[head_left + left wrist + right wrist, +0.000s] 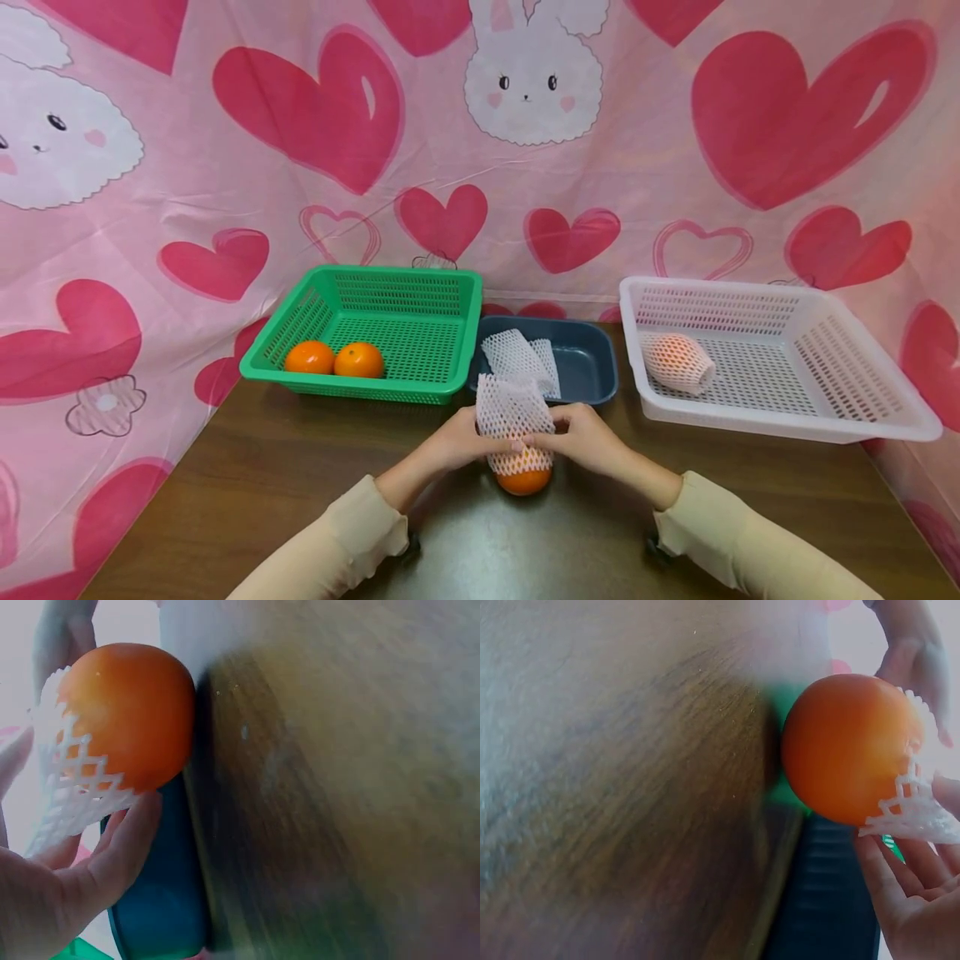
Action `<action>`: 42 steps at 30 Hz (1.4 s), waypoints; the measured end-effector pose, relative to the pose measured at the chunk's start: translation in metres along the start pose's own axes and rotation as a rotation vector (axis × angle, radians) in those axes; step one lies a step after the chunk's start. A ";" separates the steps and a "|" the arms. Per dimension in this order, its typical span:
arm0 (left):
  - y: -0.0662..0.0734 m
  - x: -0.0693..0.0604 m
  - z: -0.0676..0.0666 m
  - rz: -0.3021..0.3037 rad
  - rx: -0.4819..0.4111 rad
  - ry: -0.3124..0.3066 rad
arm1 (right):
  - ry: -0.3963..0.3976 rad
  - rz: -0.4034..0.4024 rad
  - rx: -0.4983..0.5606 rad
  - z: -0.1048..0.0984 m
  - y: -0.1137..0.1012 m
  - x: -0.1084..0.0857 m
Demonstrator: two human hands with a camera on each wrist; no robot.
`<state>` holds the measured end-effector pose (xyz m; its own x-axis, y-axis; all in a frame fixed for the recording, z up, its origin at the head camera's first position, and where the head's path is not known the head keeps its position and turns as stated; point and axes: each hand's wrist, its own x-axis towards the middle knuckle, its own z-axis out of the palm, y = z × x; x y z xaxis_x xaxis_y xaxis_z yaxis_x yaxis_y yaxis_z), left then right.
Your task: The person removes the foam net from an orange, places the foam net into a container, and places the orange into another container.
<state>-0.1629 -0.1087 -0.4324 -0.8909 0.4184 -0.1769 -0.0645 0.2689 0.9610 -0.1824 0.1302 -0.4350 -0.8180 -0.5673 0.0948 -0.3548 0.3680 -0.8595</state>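
Note:
An orange (523, 482) rests on the table with a white foam net sleeve (513, 408) drawn over its upper part; its lower part is bare. From the left, my left hand (459, 439) pinches the sleeve around the fruit, thumb across the front. On the other side my right hand (588, 437) grips the sleeve the same way, its thumb nearly meeting the left one. In the left wrist view, the net's edge sits partway along the orange (139, 712). The right wrist view shows the bare side of the orange (847, 746), with fingertips at the net's edge.
A green basket (360, 388) at the left holds two oranges (358, 360). Behind my hands, a dark blue tray (592, 358) holds more foam net sleeves (517, 354). At the right, a white basket (757, 421) contains a net-covered orange (675, 361). A heart-patterned cloth hangs behind.

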 end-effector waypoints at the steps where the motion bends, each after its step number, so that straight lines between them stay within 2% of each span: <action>1: -0.001 0.000 0.001 0.002 0.006 -0.020 | 0.010 0.007 0.012 0.000 0.000 0.000; 6: -0.002 0.002 0.006 0.067 0.017 -0.095 | 0.056 0.080 0.080 0.000 0.000 0.003; 9: -0.003 0.004 0.010 0.108 0.062 -0.119 | 0.070 0.126 0.113 -0.001 -0.001 0.004; 13: -0.004 0.006 0.015 0.138 0.120 -0.136 | 0.083 0.144 0.114 -0.001 -0.002 0.007; 19: -0.002 0.007 0.015 0.101 0.138 -0.121 | 0.111 0.142 0.178 -0.008 -0.002 0.012; 22: 0.000 0.006 0.014 0.048 0.158 -0.109 | 0.114 0.164 0.246 -0.015 0.000 0.013; 26: 0.001 0.004 0.012 -0.015 0.205 -0.094 | 0.154 0.182 0.287 -0.025 0.002 0.015; 31: 0.002 0.002 0.011 -0.015 0.267 -0.085 | 0.237 0.225 0.326 -0.035 0.006 0.020; 36: 0.002 0.003 0.011 -0.031 0.256 -0.092 | 0.303 0.294 0.395 -0.041 0.012 0.026; 40: 0.002 0.003 0.011 -0.042 0.252 -0.103 | 0.334 0.312 0.385 -0.043 0.014 0.031; 42: 0.002 0.004 0.011 -0.047 0.250 -0.110 | 0.329 0.302 0.337 -0.045 0.015 0.033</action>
<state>-0.1612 -0.0970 -0.4336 -0.8344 0.4886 -0.2550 0.0207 0.4902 0.8714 -0.2353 0.1497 -0.4224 -0.9783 -0.1932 -0.0748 0.0372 0.1915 -0.9808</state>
